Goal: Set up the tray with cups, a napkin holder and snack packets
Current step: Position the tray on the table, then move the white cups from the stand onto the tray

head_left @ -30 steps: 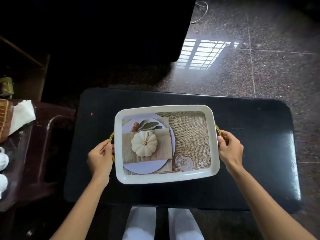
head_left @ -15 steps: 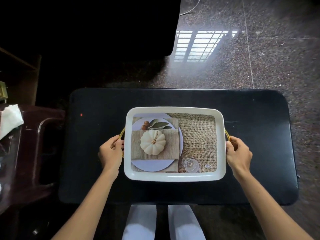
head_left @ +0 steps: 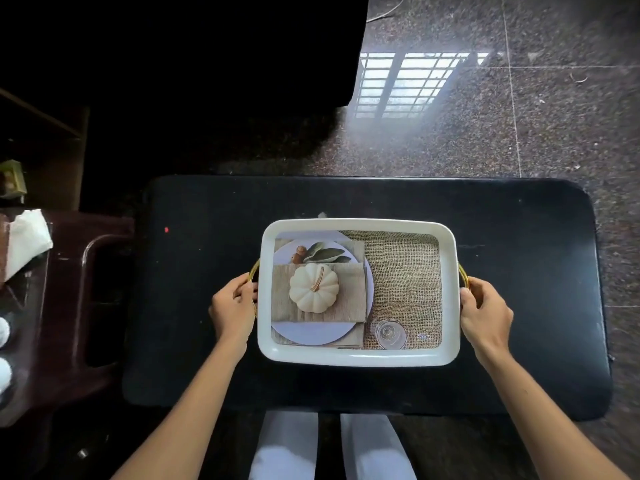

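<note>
A white rectangular tray (head_left: 358, 359) with gold wire handles lies on the black table (head_left: 519, 244). Its floor carries a printed picture of a pumpkin, a plate, burlap and a glass; nothing real stands in it. My left hand (head_left: 232, 306) grips the left gold handle. My right hand (head_left: 485, 313) grips the right gold handle. No cups, napkin holder or snack packets are on the tray.
A dark brown plastic chair (head_left: 69, 306) stands at the left with a white cloth (head_left: 26, 237) and white rounded objects (head_left: 3, 351) at the frame edge. Speckled stone floor (head_left: 519, 133) lies beyond the table. My white-clad legs (head_left: 329, 445) show below the table's near edge.
The tray has shifted to the right across the table toward its middle, still held by both hands at its handles. The view has swung right with it.
</note>
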